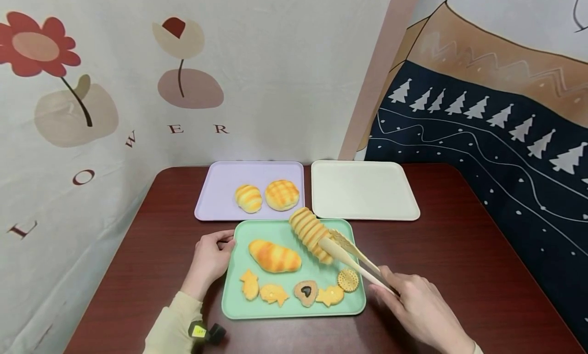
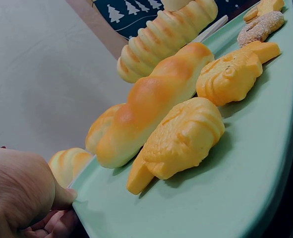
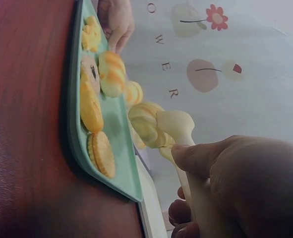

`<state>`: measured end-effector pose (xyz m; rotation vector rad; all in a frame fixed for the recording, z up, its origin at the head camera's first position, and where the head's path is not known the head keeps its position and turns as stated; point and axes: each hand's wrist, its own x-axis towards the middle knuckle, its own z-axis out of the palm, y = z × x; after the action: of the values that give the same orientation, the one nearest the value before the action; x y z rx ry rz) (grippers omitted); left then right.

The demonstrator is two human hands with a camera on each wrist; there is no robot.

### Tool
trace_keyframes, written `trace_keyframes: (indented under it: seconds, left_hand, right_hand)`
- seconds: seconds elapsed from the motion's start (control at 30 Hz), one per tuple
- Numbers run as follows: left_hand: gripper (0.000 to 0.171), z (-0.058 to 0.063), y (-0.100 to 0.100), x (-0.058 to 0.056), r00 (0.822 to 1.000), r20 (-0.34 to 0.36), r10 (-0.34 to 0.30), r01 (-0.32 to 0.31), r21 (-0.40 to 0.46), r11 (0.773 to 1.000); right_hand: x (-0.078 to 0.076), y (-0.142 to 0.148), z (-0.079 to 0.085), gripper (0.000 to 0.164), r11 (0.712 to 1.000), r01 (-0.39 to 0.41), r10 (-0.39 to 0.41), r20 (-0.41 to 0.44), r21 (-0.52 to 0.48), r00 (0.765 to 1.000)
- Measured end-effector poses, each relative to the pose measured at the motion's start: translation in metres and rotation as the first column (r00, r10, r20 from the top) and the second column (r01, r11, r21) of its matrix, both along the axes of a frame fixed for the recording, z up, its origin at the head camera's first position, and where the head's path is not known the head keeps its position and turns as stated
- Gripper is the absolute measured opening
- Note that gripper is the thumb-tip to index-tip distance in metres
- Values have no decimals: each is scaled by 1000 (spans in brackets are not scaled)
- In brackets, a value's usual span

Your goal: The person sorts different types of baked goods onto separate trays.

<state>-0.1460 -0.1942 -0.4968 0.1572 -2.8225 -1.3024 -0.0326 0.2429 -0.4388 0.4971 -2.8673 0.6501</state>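
Ridged roll (image 1: 307, 230) sits in tongs (image 1: 342, 255) over green tray's (image 1: 271, 229) far right part, right hand (image 1: 415, 303) wraps its fingers round tongs, left hand (image 1: 212, 254) pinches green tray's left edge, long bun (image 1: 275, 257) and pastries (image 1: 329, 296) on it, purple tray (image 1: 218, 196) and white tray (image 1: 363, 191) behind it

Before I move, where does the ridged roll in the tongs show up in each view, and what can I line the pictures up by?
Head: the ridged roll is just right of centre, in the tongs.
Left wrist: the ridged roll is at the top, just right of centre, behind the long golden loaf.
Right wrist: the ridged roll is near the centre, at the tongs' tips.
Shared landmark: the green tray, visible in all three.
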Motion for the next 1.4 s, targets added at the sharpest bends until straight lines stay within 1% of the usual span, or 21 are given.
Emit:
trace_keyframes:
  seconds: [0.1, 0.27, 0.37, 0.5, 0.77, 1.33, 1.4]
  left_hand:
    - [29, 1, 0, 1, 1000, -1, 1, -1, 3, 1000]
    - [28, 2, 0, 1, 1000, 1, -2, 2, 3, 1000]
    - [28, 2, 1, 1, 1000, 1, -3, 3, 3, 1000]
    - [28, 1, 1, 1, 1000, 0, 0, 0, 1, 1000]
    - [28, 0, 1, 0, 1000, -1, 4, -4, -7, 1000]
    - [28, -1, 0, 1, 1000, -10, 3, -3, -10, 1000]
    - [28, 0, 0, 1, 1000, -9, 2, -2, -10, 1000]
  right_hand:
    - [-3, 0, 2, 34, 1000, -8, 8, -13, -9, 1000]
    - [-9, 1, 6, 29, 999, -35, 34, -74, -12, 997]
    - [-14, 2, 8, 27, 999, -36, 35, -79, -12, 996]
    - [-20, 2, 12, 29, 999, -38, 37, -78, -21, 996]
    - [-34, -1, 16, 26, 997, -67, 63, -112, -29, 992]
    - [-70, -12, 22, 28, 995, -84, 83, -34, -44, 996]
    - [-74, -14, 22, 33, 996, -82, 81, -23, -42, 996]
